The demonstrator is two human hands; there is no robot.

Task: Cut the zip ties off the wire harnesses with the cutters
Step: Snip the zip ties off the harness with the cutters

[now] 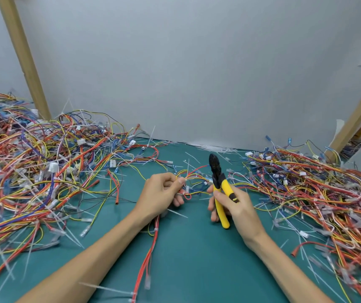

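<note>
Two heaps of harnesses fill the frame's sides, a left heap [33,171] and a right heap [319,193], on the teal surface [192,254]. At centre the left grip [164,193] pinches a small harness [194,179] of red, yellow and blue wires. The right grip [236,204] curls round the yellow handles of the cutters [217,180], black head up, just right of that harness.

The left hand [164,193] curls over the harness [193,180], so whatever it's pinching in there is hidden. The right hand [238,206] covers part of the cutters [217,178], and their black tips are too small to read. The left pile [33,167] and right pile [328,193] spill past the table [192,259] edges and out of frame, and the loose ties [109,288] by the front edge are just blur.
</note>
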